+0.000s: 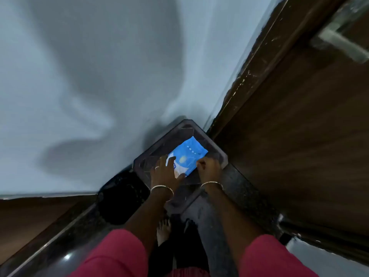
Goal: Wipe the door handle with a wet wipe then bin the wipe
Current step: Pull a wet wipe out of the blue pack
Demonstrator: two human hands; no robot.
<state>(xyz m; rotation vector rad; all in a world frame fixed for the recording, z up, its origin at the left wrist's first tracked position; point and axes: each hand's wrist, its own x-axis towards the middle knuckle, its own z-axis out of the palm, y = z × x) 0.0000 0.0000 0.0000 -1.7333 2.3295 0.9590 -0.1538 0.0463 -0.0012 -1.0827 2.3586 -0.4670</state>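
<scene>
A blue wet-wipe pack (pixel 189 154) lies on a dark stool (pixel 179 134) set in the corner beside the door. My left hand (pixel 165 172) rests flat on the pack's near left end, fingers spread over it. My right hand (pixel 208 166) pinches the pack's right edge with curled fingers. No loose wipe shows. The metal door handle (pixel 339 45) juts from the brown wooden door (pixel 299 136) at the upper right, well above both hands.
A black bin (pixel 121 198) stands on the floor left of the stool, against the pale wall (pixel 89 76). My bare foot (pixel 163 230) is on the dark glossy floor below the stool. Brown skirting runs along the left wall.
</scene>
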